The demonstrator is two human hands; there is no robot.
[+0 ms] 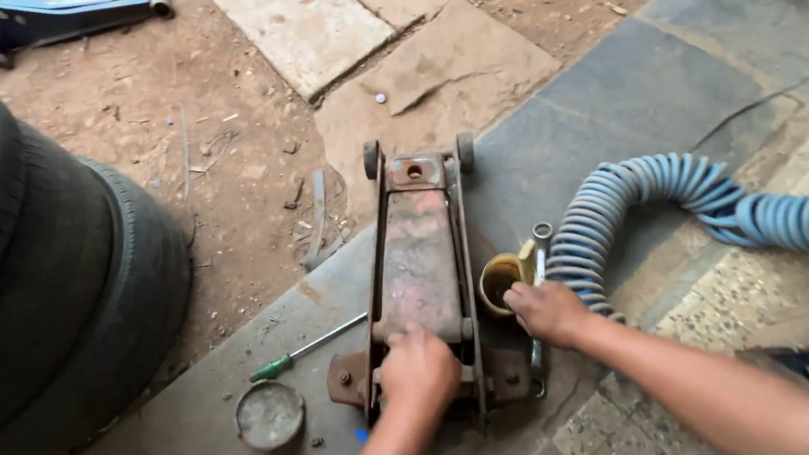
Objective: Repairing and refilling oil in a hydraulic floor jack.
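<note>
My left hand (420, 368) presses curled fingers on the rusty steel floor jack (421, 275). My right hand (546, 311) grips a yellow plastic cup (501, 280) beside the ribbed blue coiled hose (656, 205).

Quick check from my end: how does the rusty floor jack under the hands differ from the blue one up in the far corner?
The rusty jack is reddish-brown and worn; the blue jack is bright blue. The rusty jack lies in full view on the grey slab, pointing away from the camera; the blue one sits on bare dirt, cut off by the picture's edge. The left hand rests on the rusty jack, the right hand beside it; nothing touches the blue one. Both lie low on the ground.
</note>
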